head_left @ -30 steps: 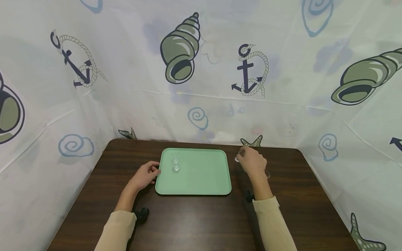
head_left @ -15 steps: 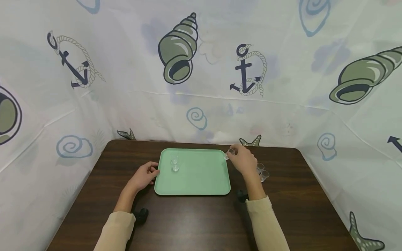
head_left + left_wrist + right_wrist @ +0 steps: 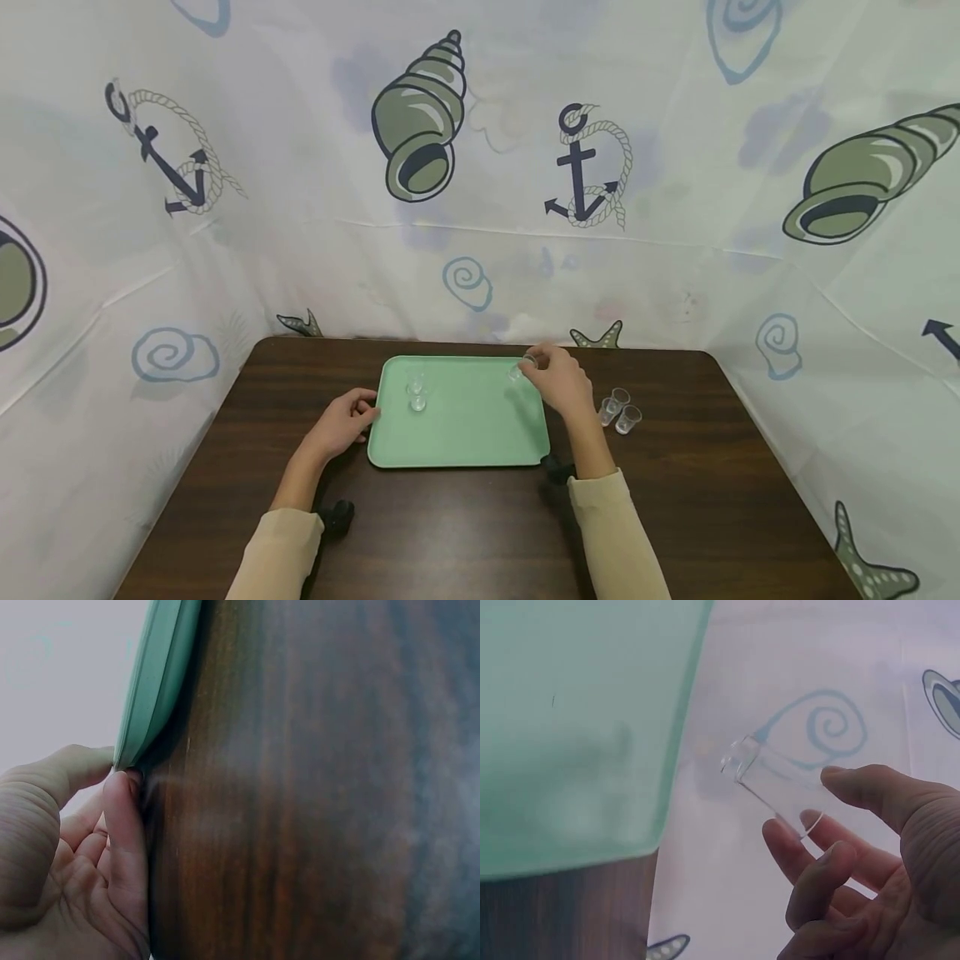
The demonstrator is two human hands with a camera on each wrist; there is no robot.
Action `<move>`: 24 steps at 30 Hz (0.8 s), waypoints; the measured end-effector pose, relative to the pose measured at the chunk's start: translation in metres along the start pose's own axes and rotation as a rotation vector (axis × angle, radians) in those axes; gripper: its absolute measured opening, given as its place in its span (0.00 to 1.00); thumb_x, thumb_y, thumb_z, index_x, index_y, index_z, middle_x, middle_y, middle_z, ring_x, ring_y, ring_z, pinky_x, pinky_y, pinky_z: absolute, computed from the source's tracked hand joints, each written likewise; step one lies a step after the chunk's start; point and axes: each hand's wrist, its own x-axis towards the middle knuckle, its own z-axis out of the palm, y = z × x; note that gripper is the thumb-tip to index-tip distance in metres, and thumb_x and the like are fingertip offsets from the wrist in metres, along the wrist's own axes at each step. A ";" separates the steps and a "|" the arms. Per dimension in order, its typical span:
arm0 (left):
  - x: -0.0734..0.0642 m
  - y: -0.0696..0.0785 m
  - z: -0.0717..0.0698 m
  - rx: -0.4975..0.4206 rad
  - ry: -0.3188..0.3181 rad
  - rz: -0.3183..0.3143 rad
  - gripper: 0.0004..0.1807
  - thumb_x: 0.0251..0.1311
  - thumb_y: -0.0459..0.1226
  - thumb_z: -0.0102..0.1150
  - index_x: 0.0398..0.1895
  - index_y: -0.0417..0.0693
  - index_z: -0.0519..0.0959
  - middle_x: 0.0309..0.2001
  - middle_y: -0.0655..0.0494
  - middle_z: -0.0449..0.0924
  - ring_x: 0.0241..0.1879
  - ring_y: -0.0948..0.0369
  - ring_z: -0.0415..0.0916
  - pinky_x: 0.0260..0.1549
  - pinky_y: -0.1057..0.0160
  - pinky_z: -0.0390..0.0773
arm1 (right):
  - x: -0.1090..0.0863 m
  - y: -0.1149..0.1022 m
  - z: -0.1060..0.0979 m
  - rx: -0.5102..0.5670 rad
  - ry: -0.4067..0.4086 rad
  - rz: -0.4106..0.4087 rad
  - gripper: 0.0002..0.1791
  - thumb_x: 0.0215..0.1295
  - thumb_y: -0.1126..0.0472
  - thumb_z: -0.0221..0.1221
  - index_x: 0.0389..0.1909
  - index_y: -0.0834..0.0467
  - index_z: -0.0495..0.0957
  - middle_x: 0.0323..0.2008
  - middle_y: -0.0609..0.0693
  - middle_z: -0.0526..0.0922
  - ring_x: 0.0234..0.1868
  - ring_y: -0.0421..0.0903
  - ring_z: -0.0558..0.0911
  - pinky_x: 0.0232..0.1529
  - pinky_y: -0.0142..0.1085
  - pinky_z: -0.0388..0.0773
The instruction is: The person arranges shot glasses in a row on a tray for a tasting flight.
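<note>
In the head view my right hand (image 3: 558, 383) holds a small clear shot glass (image 3: 522, 367) above the right back part of the green tray (image 3: 472, 425). The right wrist view shows thumb and fingers pinching this shot glass (image 3: 776, 784) near its rim, its thick base tilted away. My left hand (image 3: 341, 421) is at the tray's left edge. In the left wrist view its thumb and a finger pinch the tray's rim (image 3: 154, 690). Clear glassware (image 3: 417, 403) stands on the tray's left side; its outline is too faint to tell one piece from two.
Three more clear shot glasses (image 3: 628, 419) stand close together on the dark wooden table (image 3: 465, 533), right of the right forearm. A white cloth (image 3: 510, 283) printed with shells and anchors surrounds the table's back and sides. Each wrist wears a black device (image 3: 339, 518).
My right hand has moved left with the shot glass, from beside the tray to over it. The table glasses have come into fuller view. My left hand stays at the tray's edge.
</note>
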 end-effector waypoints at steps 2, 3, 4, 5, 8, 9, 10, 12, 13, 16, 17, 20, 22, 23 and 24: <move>0.000 0.000 0.000 0.001 0.000 -0.001 0.27 0.82 0.38 0.55 0.77 0.35 0.68 0.51 0.41 0.78 0.42 0.55 0.78 0.41 0.58 0.86 | -0.001 -0.003 0.003 0.007 -0.004 -0.006 0.21 0.76 0.43 0.63 0.63 0.47 0.84 0.53 0.50 0.89 0.36 0.50 0.84 0.39 0.50 0.77; 0.000 0.000 0.000 0.000 0.000 -0.001 0.27 0.82 0.39 0.55 0.77 0.35 0.68 0.51 0.41 0.78 0.42 0.55 0.78 0.41 0.58 0.86 | 0.000 -0.005 0.005 0.009 -0.006 -0.013 0.22 0.76 0.43 0.63 0.63 0.48 0.84 0.53 0.51 0.89 0.34 0.50 0.83 0.38 0.49 0.76; 0.000 0.000 0.000 -0.002 0.000 -0.002 0.27 0.82 0.39 0.55 0.77 0.36 0.68 0.51 0.41 0.78 0.42 0.55 0.78 0.41 0.58 0.86 | 0.000 -0.006 0.007 0.011 -0.008 -0.019 0.22 0.76 0.43 0.64 0.64 0.48 0.84 0.53 0.50 0.88 0.34 0.49 0.82 0.37 0.48 0.75; 0.000 0.000 0.001 -0.004 -0.001 -0.002 0.26 0.82 0.39 0.55 0.77 0.36 0.68 0.50 0.41 0.78 0.42 0.55 0.78 0.41 0.58 0.86 | -0.001 -0.008 0.009 0.013 -0.009 -0.027 0.21 0.76 0.43 0.64 0.63 0.48 0.84 0.53 0.50 0.88 0.33 0.49 0.82 0.37 0.48 0.75; 0.000 -0.001 0.001 -0.007 -0.003 0.000 0.27 0.82 0.39 0.55 0.77 0.36 0.68 0.50 0.41 0.78 0.42 0.55 0.78 0.41 0.58 0.86 | -0.002 -0.013 0.015 0.030 -0.020 -0.050 0.21 0.76 0.44 0.64 0.63 0.48 0.85 0.53 0.50 0.88 0.34 0.49 0.82 0.38 0.50 0.76; 0.000 -0.001 0.001 -0.007 -0.003 -0.001 0.27 0.82 0.39 0.55 0.77 0.36 0.68 0.50 0.41 0.78 0.42 0.55 0.78 0.41 0.58 0.85 | -0.002 -0.014 0.016 0.035 -0.024 -0.055 0.21 0.76 0.44 0.64 0.63 0.48 0.85 0.54 0.50 0.88 0.34 0.49 0.82 0.39 0.50 0.76; 0.001 -0.002 0.001 -0.006 -0.003 0.000 0.27 0.82 0.39 0.55 0.77 0.36 0.68 0.50 0.41 0.78 0.42 0.55 0.78 0.41 0.58 0.85 | -0.002 -0.016 0.018 0.041 -0.028 -0.057 0.21 0.76 0.44 0.64 0.63 0.47 0.85 0.54 0.50 0.88 0.35 0.49 0.83 0.39 0.51 0.76; 0.001 -0.002 0.001 -0.004 -0.003 0.001 0.27 0.82 0.40 0.55 0.77 0.36 0.68 0.50 0.42 0.78 0.42 0.55 0.78 0.40 0.58 0.85 | -0.003 -0.020 0.021 0.055 -0.039 -0.058 0.21 0.76 0.44 0.64 0.63 0.47 0.85 0.55 0.50 0.88 0.35 0.48 0.83 0.40 0.51 0.77; 0.001 -0.002 0.000 -0.004 -0.003 0.003 0.27 0.82 0.40 0.55 0.77 0.36 0.68 0.50 0.42 0.78 0.42 0.55 0.78 0.40 0.58 0.85 | -0.003 -0.022 0.022 0.062 -0.042 -0.057 0.21 0.76 0.44 0.64 0.64 0.47 0.84 0.55 0.50 0.88 0.35 0.48 0.83 0.40 0.51 0.77; 0.002 -0.003 -0.001 -0.008 -0.002 0.009 0.27 0.82 0.40 0.55 0.77 0.36 0.68 0.50 0.41 0.78 0.41 0.54 0.77 0.40 0.59 0.85 | -0.004 -0.025 0.027 0.080 -0.050 -0.056 0.21 0.76 0.43 0.64 0.64 0.47 0.84 0.54 0.51 0.88 0.34 0.48 0.83 0.39 0.49 0.76; 0.002 -0.002 -0.001 -0.008 -0.002 0.010 0.27 0.82 0.39 0.55 0.77 0.36 0.68 0.50 0.41 0.78 0.41 0.54 0.77 0.40 0.59 0.85 | -0.005 -0.026 0.029 0.087 -0.052 -0.056 0.21 0.76 0.44 0.64 0.64 0.47 0.84 0.54 0.51 0.88 0.34 0.48 0.83 0.38 0.48 0.76; 0.002 -0.002 -0.002 -0.007 -0.001 0.009 0.27 0.82 0.39 0.55 0.77 0.36 0.68 0.50 0.41 0.78 0.41 0.55 0.77 0.39 0.59 0.85 | -0.008 -0.030 0.033 0.107 -0.057 -0.066 0.21 0.76 0.44 0.64 0.63 0.48 0.85 0.53 0.51 0.88 0.33 0.48 0.83 0.37 0.47 0.76; 0.002 -0.001 0.000 -0.003 0.003 0.004 0.27 0.82 0.39 0.55 0.77 0.36 0.68 0.50 0.41 0.78 0.41 0.55 0.77 0.39 0.60 0.85 | -0.009 -0.033 0.037 0.121 -0.060 -0.073 0.21 0.76 0.45 0.65 0.63 0.48 0.85 0.52 0.51 0.88 0.33 0.48 0.83 0.39 0.49 0.77; 0.002 0.000 0.000 0.003 0.001 0.006 0.27 0.82 0.39 0.55 0.77 0.35 0.68 0.50 0.41 0.78 0.40 0.55 0.77 0.38 0.60 0.85 | -0.010 -0.034 0.038 0.122 -0.063 -0.078 0.21 0.76 0.45 0.64 0.63 0.48 0.85 0.52 0.51 0.88 0.34 0.47 0.83 0.40 0.49 0.78; 0.002 0.000 0.001 0.009 0.001 0.009 0.27 0.82 0.39 0.55 0.76 0.35 0.68 0.50 0.41 0.78 0.40 0.55 0.77 0.38 0.60 0.85 | -0.011 -0.035 0.040 0.122 -0.065 -0.081 0.21 0.76 0.45 0.65 0.63 0.48 0.85 0.52 0.50 0.88 0.34 0.47 0.83 0.41 0.51 0.78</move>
